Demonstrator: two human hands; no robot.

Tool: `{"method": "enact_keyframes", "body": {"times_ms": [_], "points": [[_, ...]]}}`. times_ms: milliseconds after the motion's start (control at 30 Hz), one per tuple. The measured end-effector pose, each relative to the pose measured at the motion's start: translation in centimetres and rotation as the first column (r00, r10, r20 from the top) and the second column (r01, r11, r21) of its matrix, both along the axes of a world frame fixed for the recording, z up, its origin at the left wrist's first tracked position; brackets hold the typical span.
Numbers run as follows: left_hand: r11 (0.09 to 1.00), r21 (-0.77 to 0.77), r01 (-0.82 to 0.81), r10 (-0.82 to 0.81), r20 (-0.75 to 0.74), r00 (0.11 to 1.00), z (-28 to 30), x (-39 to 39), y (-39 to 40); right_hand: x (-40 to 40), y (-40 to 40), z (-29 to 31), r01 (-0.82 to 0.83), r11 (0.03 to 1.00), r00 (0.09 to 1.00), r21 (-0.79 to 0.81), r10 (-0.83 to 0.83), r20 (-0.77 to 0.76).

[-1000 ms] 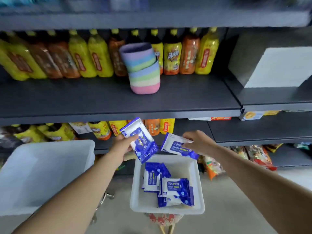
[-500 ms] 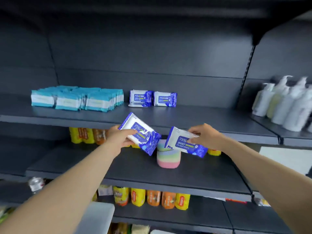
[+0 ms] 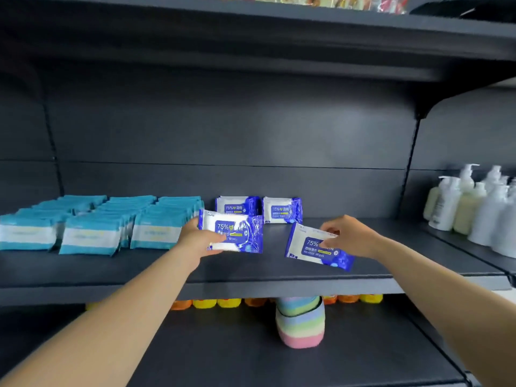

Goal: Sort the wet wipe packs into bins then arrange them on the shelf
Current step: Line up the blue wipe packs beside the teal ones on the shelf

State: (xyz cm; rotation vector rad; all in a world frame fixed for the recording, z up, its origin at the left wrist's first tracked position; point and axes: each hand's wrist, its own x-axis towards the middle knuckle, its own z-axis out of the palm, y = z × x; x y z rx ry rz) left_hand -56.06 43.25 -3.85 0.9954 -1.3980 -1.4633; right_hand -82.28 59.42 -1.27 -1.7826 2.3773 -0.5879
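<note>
I see the dark shelf [image 3: 279,275] carrying rows of teal packs [image 3: 92,227] at its left and two blue packs reading "75%" and "Alcohol Wipes" [image 3: 282,210] at its back. My left hand [image 3: 195,241], arm outstretched, grips an upright blue pack [image 3: 231,231], thumb across its label. My right hand [image 3: 349,236] pinches a tilted pack [image 3: 315,248] by its top edge near the shelf's front edge.

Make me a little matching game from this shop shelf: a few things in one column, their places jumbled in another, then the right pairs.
Things:
1. teal wipe packs
2. white pump bottles
3. striped rainbow cups
4. blue pack in left hand

Places:
A. lower shelf
B. far right
C. shelf's left part
D. before two standing blue packs

Pairs: 1-C, 2-B, 3-A, 4-D
</note>
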Motion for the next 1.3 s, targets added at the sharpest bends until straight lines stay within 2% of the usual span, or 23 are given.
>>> {"method": "enact_keyframes", "body": {"times_ms": [333, 467, 633, 767, 933, 1033, 1133, 1300], "points": [[0.999, -0.039, 0.035, -0.035, 0.006, 0.999, -0.1, -7.7, -7.2, -3.6, -3.9, -0.9, 0.096, 0.994, 0.995, 0.047, -0.096, -0.015], [0.996, -0.088, 0.028, -0.018, 0.115, 0.993, -0.4, -11.7, -9.6, -6.1, -6.0, -0.6, 0.083, 0.994, 0.997, 0.077, -0.082, -0.012], [0.983, -0.165, 0.084, -0.032, 0.298, 0.954, -1.1, -18.3, -12.9, -9.5, -9.1, -0.4, 0.046, 0.993, 0.999, 0.107, -0.043, -0.028], [0.965, -0.206, 0.162, -0.072, 0.388, 0.919, -2.0, -22.8, -15.0, -11.9, -11.0, -0.6, 0.020, 0.995, 1.000, 0.101, -0.019, -0.007], [0.929, -0.336, 0.155, 0.063, 0.556, 0.829, -2.7, -25.2, -16.7, -13.6, -12.9, -0.9, -0.012, 0.995, 1.000, 0.097, 0.010, 0.013], [0.867, -0.466, 0.173, 0.210, 0.659, 0.722, -2.6, -25.7, -16.5, -14.2, -13.6, -1.0, -0.019, 0.995, 1.000, 0.098, 0.018, 0.008], [0.817, -0.553, 0.162, 0.348, 0.698, 0.626, -2.6, -25.9, -16.3, -14.4, -14.0, -1.1, -0.021, 0.996, 0.999, 0.083, 0.018, 0.026], [0.823, -0.542, 0.169, 0.367, 0.735, 0.570, -2.8, -25.8, -16.9, -14.6, -14.8, -1.1, -0.032, 0.997, 0.999, 0.076, 0.029, 0.042]]}}
